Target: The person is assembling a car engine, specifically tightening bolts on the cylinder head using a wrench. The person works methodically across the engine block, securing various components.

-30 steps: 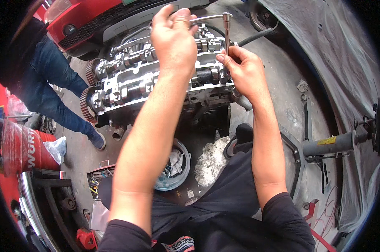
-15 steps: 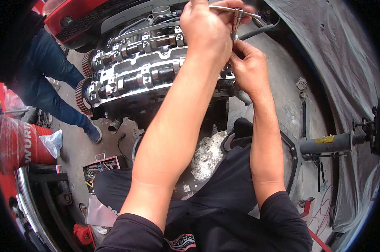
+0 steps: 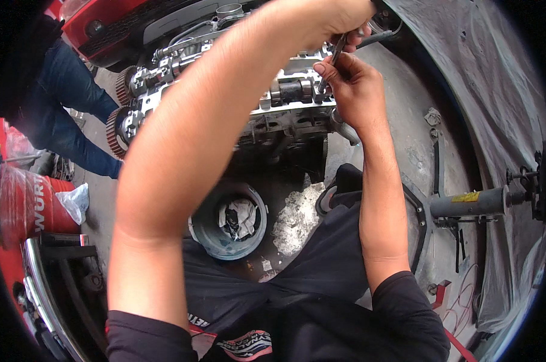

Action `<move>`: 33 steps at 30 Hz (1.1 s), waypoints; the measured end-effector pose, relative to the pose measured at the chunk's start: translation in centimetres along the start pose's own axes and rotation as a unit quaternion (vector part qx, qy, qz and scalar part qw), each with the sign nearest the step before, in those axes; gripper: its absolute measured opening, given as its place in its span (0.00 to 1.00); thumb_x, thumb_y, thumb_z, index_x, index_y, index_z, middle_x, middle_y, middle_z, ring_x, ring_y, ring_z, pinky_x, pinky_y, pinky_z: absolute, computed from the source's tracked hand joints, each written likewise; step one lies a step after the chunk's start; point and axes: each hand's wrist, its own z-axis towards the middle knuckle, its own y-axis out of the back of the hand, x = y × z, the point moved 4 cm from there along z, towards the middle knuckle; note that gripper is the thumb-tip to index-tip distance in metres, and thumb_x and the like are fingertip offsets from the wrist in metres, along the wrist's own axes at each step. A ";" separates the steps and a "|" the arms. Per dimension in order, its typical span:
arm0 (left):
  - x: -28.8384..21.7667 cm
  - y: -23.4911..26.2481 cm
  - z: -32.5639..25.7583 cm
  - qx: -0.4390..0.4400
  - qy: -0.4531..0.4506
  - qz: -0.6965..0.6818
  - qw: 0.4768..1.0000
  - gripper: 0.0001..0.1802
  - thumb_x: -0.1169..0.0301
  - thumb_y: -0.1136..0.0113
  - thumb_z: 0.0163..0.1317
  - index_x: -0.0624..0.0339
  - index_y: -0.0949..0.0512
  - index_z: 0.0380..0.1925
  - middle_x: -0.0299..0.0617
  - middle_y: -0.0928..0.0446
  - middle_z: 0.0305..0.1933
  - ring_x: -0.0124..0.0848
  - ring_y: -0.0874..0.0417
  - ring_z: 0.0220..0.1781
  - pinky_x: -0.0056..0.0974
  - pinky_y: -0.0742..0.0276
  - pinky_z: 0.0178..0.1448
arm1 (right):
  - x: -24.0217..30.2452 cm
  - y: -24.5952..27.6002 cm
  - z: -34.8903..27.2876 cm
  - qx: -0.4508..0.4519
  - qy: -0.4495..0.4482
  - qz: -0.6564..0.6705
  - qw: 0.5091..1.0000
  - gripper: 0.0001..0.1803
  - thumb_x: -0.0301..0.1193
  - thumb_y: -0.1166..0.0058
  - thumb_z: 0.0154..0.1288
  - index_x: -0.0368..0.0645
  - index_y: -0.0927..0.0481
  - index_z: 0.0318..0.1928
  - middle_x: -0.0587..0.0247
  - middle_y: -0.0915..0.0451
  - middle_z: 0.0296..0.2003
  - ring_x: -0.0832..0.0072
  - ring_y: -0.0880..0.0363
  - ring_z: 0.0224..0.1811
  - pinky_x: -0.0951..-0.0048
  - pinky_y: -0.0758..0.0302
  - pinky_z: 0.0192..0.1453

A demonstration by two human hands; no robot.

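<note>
An engine cylinder head (image 3: 288,120) with exposed camshafts and toothed cam gears (image 3: 117,134) lies in front of me. My left hand (image 3: 348,18) reaches across to its far right end, its fingers closed around the handle of a socket wrench (image 3: 339,49). Most of that handle is hidden behind the hand. Just below, my right hand (image 3: 360,90) pinches the wrench's slim shaft between thumb and fingers. The shaft slants down to the cap of the nearer camshaft (image 3: 291,92); I cannot tell what its lower end sits on.
Below the engine stands a bucket (image 3: 249,240) with crumpled rags in it. A whitish, stained patch (image 3: 300,217) lies beside it. A person in jeans (image 3: 83,102) stands at left, near a red drum (image 3: 56,208). On the right are a grey cylindrical jack (image 3: 469,206) and plastic sheeting (image 3: 496,120).
My left forearm has swung left and the left hand has moved right and slightly down with the wrench handle. The wrench shaft sits lower. My right hand has barely moved.
</note>
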 end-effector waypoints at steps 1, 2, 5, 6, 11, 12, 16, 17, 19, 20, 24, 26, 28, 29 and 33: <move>-0.7 0.3 0.3 0.138 -0.067 0.037 0.987 0.09 0.77 0.42 0.56 0.70 0.18 0.21 0.46 0.23 0.20 0.33 0.22 0.22 0.38 0.28 0.27 | 0.0 0.2 -0.1 -0.002 0.011 -0.012 1.000 0.15 0.35 0.30 0.65 0.33 0.15 0.40 0.50 0.14 0.29 0.65 0.17 0.30 0.64 0.23 0.40; -1.6 0.5 0.0 0.273 -0.132 0.077 0.950 0.08 0.77 0.41 0.57 0.71 0.17 0.23 0.46 0.22 0.21 0.32 0.21 0.23 0.38 0.26 0.29 | 0.0 0.3 -0.2 -0.005 0.023 -0.021 1.000 0.16 0.36 0.30 0.65 0.33 0.15 0.40 0.50 0.15 0.29 0.63 0.17 0.29 0.64 0.23 0.39; -1.8 0.5 0.8 0.313 0.027 0.096 0.944 0.10 0.76 0.40 0.60 0.73 0.13 0.33 0.45 0.16 0.27 0.32 0.14 0.30 0.37 0.19 0.36 | 0.3 0.0 -0.3 -0.016 0.081 -0.028 0.996 0.16 0.37 0.30 0.65 0.34 0.14 0.39 0.50 0.15 0.29 0.60 0.18 0.29 0.63 0.24 0.38; -2.0 0.8 0.6 0.321 0.022 0.142 0.936 0.11 0.75 0.40 0.61 0.73 0.13 0.35 0.46 0.15 0.29 0.32 0.13 0.32 0.38 0.17 0.37 | 0.2 -0.4 -0.1 -0.008 0.058 -0.011 0.998 0.16 0.37 0.30 0.65 0.34 0.14 0.39 0.50 0.15 0.29 0.60 0.18 0.29 0.63 0.24 0.38; -3.1 -1.3 -0.4 0.007 -0.228 0.591 0.774 0.11 0.73 0.39 0.55 0.65 0.11 0.35 0.57 0.13 0.35 0.51 0.09 0.39 0.48 0.13 0.41 | -0.6 -0.4 0.0 -0.019 0.050 -0.011 0.998 0.15 0.36 0.31 0.66 0.34 0.14 0.37 0.49 0.15 0.30 0.61 0.18 0.30 0.65 0.24 0.39; -3.2 -1.5 -0.8 0.036 -0.265 0.635 0.725 0.11 0.72 0.39 0.56 0.64 0.11 0.34 0.55 0.13 0.35 0.50 0.09 0.40 0.47 0.13 0.42 | -0.4 -0.6 0.0 -0.010 0.042 -0.018 0.999 0.14 0.36 0.31 0.67 0.34 0.14 0.37 0.50 0.15 0.30 0.63 0.18 0.30 0.65 0.24 0.39; -2.8 -2.2 -1.8 0.032 -0.586 0.621 0.519 0.08 0.69 0.41 0.58 0.58 0.14 0.32 0.45 0.14 0.33 0.40 0.12 0.46 0.44 0.16 0.47 | 0.0 0.5 0.1 0.024 0.000 -0.021 1.000 0.13 0.35 0.32 0.67 0.34 0.14 0.39 0.52 0.13 0.31 0.69 0.17 0.31 0.67 0.24 0.40; -2.8 -1.6 -2.3 0.016 -0.625 0.595 0.505 0.08 0.68 0.42 0.59 0.57 0.16 0.31 0.43 0.14 0.33 0.39 0.13 0.48 0.44 0.16 0.48 | 0.1 0.2 0.2 0.037 -0.010 -0.004 0.999 0.13 0.34 0.32 0.67 0.35 0.14 0.39 0.52 0.13 0.32 0.70 0.16 0.31 0.67 0.24 0.40; -2.5 -0.5 -3.4 -0.073 -0.682 0.539 0.490 0.06 0.69 0.42 0.59 0.59 0.19 0.30 0.42 0.16 0.30 0.40 0.12 0.43 0.45 0.16 0.44 | 0.4 -0.4 0.5 0.008 0.021 0.017 1.000 0.13 0.34 0.32 0.67 0.35 0.13 0.40 0.52 0.12 0.32 0.73 0.16 0.32 0.67 0.23 0.40; -2.9 -0.5 -3.5 -0.082 -0.626 0.542 0.555 0.06 0.69 0.42 0.59 0.59 0.19 0.31 0.44 0.16 0.30 0.42 0.12 0.41 0.46 0.16 0.43 | 0.2 -0.1 0.7 -0.010 0.034 0.019 0.999 0.13 0.34 0.32 0.68 0.35 0.13 0.41 0.52 0.12 0.32 0.74 0.16 0.32 0.66 0.23 0.40; -4.2 -0.4 -4.4 -0.091 -0.430 0.538 0.720 0.09 0.70 0.41 0.58 0.63 0.15 0.33 0.54 0.14 0.33 0.49 0.10 0.36 0.48 0.15 0.42 | 0.2 0.3 3.4 0.008 0.052 -0.052 0.997 0.13 0.34 0.35 0.70 0.35 0.13 0.45 0.49 0.12 0.32 0.70 0.13 0.33 0.67 0.21 0.40; -4.0 0.1 -2.6 -0.060 -0.368 0.535 0.758 0.11 0.70 0.40 0.58 0.65 0.14 0.34 0.58 0.14 0.35 0.50 0.09 0.39 0.48 0.14 0.44 | -0.4 0.0 3.9 0.017 0.026 -0.032 0.999 0.14 0.34 0.35 0.70 0.35 0.13 0.48 0.49 0.11 0.34 0.67 0.12 0.35 0.68 0.21 0.42; -3.0 -0.5 -0.7 -0.078 -0.299 0.532 0.788 0.11 0.71 0.39 0.58 0.66 0.12 0.34 0.57 0.13 0.35 0.49 0.09 0.40 0.48 0.13 0.46 | -2.5 0.5 4.1 -0.001 0.040 -0.048 0.998 0.15 0.34 0.35 0.70 0.35 0.13 0.48 0.50 0.11 0.34 0.68 0.13 0.34 0.68 0.21 0.42; -2.6 0.5 -1.1 -0.088 -0.278 0.536 0.792 0.11 0.71 0.39 0.58 0.66 0.12 0.34 0.57 0.13 0.35 0.48 0.09 0.40 0.48 0.13 0.46 | -1.8 -0.7 4.0 0.012 0.019 -0.018 1.000 0.15 0.34 0.34 0.70 0.36 0.13 0.49 0.54 0.11 0.33 0.72 0.15 0.34 0.68 0.21 0.43; -2.2 1.4 -0.1 -0.078 -0.184 0.534 0.821 0.11 0.71 0.38 0.58 0.66 0.12 0.35 0.55 0.12 0.36 0.49 0.09 0.40 0.49 0.13 0.46 | -0.6 -1.9 3.9 0.067 -0.005 0.003 0.998 0.14 0.34 0.34 0.71 0.38 0.13 0.49 0.59 0.13 0.30 0.79 0.17 0.33 0.71 0.22 0.42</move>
